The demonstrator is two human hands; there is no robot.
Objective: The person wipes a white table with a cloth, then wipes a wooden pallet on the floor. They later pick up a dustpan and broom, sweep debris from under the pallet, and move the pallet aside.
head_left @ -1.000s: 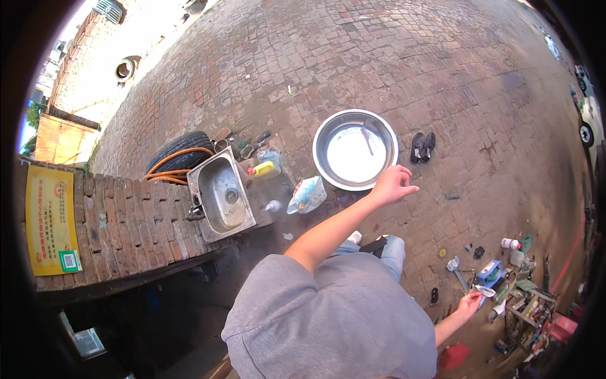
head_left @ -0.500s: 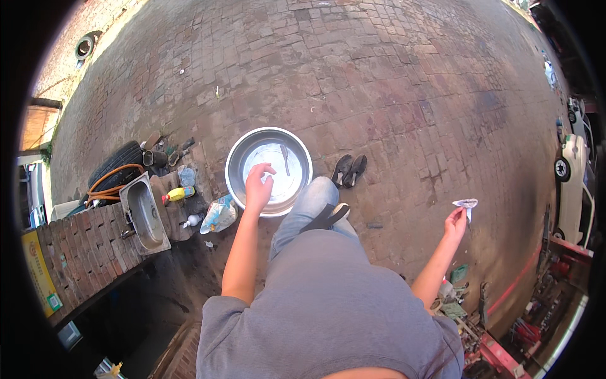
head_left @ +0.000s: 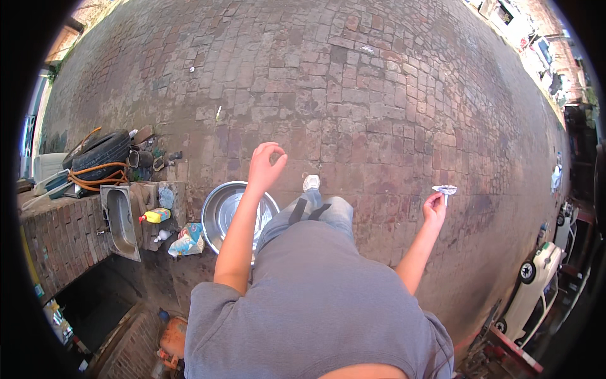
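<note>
Left hand (head_left: 265, 165): raised in front of the body over the brick paving (head_left: 391, 101), fingers loosely curled with thumb and forefinger nearly meeting; nothing visible between them. The forearm passes over the near rim of the metal basin.

Right hand (head_left: 434, 208): held out to the person's right side, fingertips pinching a small white crumpled scrap (head_left: 445, 189), which sticks up above the fingers. What the scrap is cannot be told at this size.

Metal basin (head_left: 221, 211): large, round, shiny, standing on the paving just left of the person's legs and below the left hand; partly covered by the forearm and the grey shirt.

Legs: blue jeans, one white shoe (head_left: 310, 183) stepping forward on the paving, just right of the basin.

Steel sink (head_left: 121, 221): rectangular, set at the edge of a low brick counter (head_left: 57, 240) on the person's left.

Yellow bottle (head_left: 156, 216): red cap, lying beside the sink on its right.

Plastic bag (head_left: 187, 242): pale, printed, lying on the ground between the sink and the basin, touching or nearly touching the basin's rim.

Tyre (head_left: 101, 150): black, beyond the sink, with an orange hose (head_left: 95, 177) coiled over it.

White car (head_left: 533, 284): at the lower right edge of the view, well apart from both hands.
</note>
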